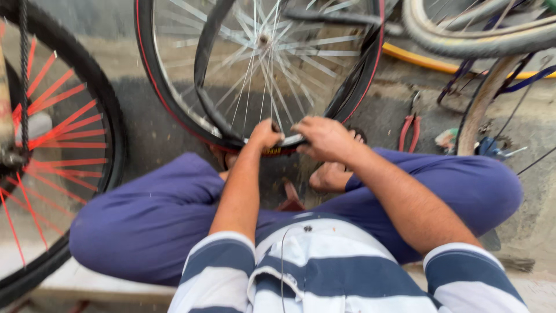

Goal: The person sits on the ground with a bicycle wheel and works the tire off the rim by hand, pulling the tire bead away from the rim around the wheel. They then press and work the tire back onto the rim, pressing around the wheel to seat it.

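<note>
A silver-spoked bicycle wheel with a black, red-lined tyre stands upright on the concrete just ahead of the seated person's crossed legs. The left hand is fisted on its lower rim; the right hand curls over the tyre beside it. A loose black inner tube loops across the spokes. A red-spoked wheel crowds the left; red pliers lie to the right.

Striped blue/white tee – purple trousers, bare forearms.

Red-handled pliers lie on the ground, right; a wheel with red spokes stands left.
</note>
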